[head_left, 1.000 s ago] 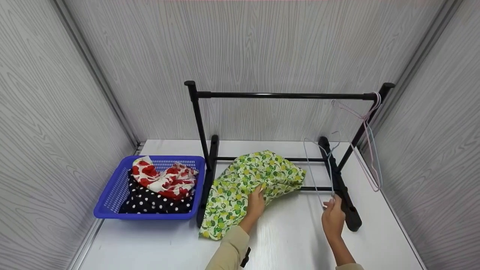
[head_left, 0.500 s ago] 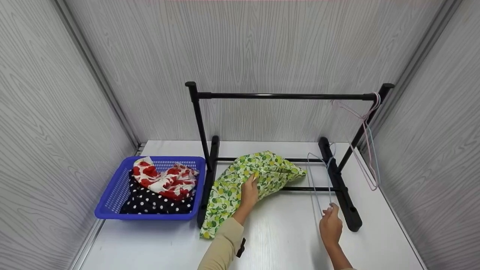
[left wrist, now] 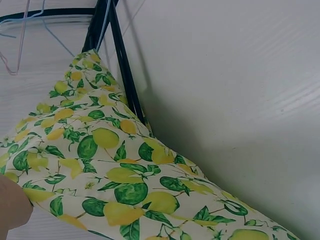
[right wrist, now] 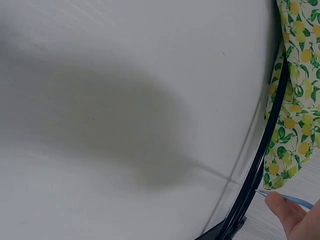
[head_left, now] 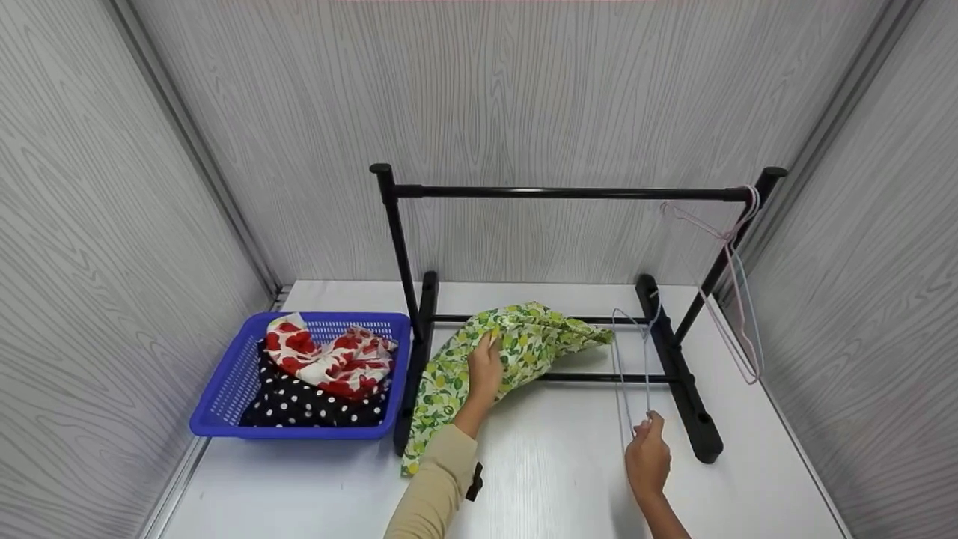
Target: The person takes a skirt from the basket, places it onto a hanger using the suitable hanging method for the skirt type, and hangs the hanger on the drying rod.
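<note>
My left hand (head_left: 485,374) pinches the upper layer of a white cloth garment printed with lemons and green leaves (head_left: 449,397). The garment is bunched over the rack's lower bars, its right end narrowing to a point. In the left wrist view the lemon-print cloth (left wrist: 125,170) spreads wide, with part of the hand (left wrist: 12,205) at the left edge. To the right, my right hand (head_left: 648,458) pinches a light blue wire hanger (head_left: 647,378) by its end, the hook pointing away. The right wrist view shows finger and thumb on the blue wire (right wrist: 296,200) beside the cloth's tip.
A black clothes rack (head_left: 569,192) stands on the white table (head_left: 554,464). Pink and blue hangers (head_left: 730,236) hang at its right end. A blue basket (head_left: 299,433) at left holds red-and-white cloth (head_left: 348,367) and black polka-dot cloth (head_left: 299,408).
My left hand has moved left and farther away, drawing the lemon-print cloth into a narrower fold. My right hand has come nearer and shifted left with the hanger.
</note>
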Available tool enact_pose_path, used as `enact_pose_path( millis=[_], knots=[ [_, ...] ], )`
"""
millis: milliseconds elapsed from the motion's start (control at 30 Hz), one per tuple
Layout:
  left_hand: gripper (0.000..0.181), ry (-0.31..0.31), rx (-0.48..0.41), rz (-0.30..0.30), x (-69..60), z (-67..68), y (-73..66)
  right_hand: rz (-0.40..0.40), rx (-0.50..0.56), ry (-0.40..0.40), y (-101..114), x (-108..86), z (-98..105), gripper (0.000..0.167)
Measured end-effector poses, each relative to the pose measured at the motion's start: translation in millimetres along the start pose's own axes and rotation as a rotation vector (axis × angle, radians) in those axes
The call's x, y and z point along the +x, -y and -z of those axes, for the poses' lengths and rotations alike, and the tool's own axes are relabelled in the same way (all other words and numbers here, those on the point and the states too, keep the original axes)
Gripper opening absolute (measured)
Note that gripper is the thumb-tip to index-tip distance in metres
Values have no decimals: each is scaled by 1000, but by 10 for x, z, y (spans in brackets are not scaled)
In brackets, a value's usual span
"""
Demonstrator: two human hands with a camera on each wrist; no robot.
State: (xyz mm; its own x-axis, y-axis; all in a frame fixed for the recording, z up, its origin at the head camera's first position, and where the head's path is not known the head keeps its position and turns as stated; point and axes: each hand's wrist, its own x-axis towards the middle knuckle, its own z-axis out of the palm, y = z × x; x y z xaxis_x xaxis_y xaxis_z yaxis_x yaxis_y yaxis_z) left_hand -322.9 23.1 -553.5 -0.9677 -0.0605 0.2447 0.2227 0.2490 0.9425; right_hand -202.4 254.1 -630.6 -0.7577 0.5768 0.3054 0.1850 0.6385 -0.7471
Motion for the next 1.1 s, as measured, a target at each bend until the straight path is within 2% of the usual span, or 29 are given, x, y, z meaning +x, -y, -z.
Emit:
enact_pose_path(
  millis=[167, 400, 567, 667, 833, 933, 1100],
  knots=[
    [36, -8, 6, 5, 12, 23, -40, 32, 19, 34, 51, -77, -102, 29],
    [32, -10, 7, -33, 23, -8, -102, 63, 70, 123, 203, -196, -271, 32],
    [31, 18, 55, -89, -27, -74, -133, 150, 84, 161, 374, -282, -424, 31],
    [33, 76, 57, -126, -93, -131, -90, 211, 63, 179, 460, -321, -490, 33],
    [35, 156, 79, -112, -210, -231, 4, 245, 48, 208, 564, -350, -538, 36],
    [36, 166, 88, -116, -293, -308, 78, 225, 108, 251, 601, -364, -541, 40],
    [29, 140, 88, -126, -439, -460, 200, 149, 239, 359, 616, -413, -537, 49]
  ],
)
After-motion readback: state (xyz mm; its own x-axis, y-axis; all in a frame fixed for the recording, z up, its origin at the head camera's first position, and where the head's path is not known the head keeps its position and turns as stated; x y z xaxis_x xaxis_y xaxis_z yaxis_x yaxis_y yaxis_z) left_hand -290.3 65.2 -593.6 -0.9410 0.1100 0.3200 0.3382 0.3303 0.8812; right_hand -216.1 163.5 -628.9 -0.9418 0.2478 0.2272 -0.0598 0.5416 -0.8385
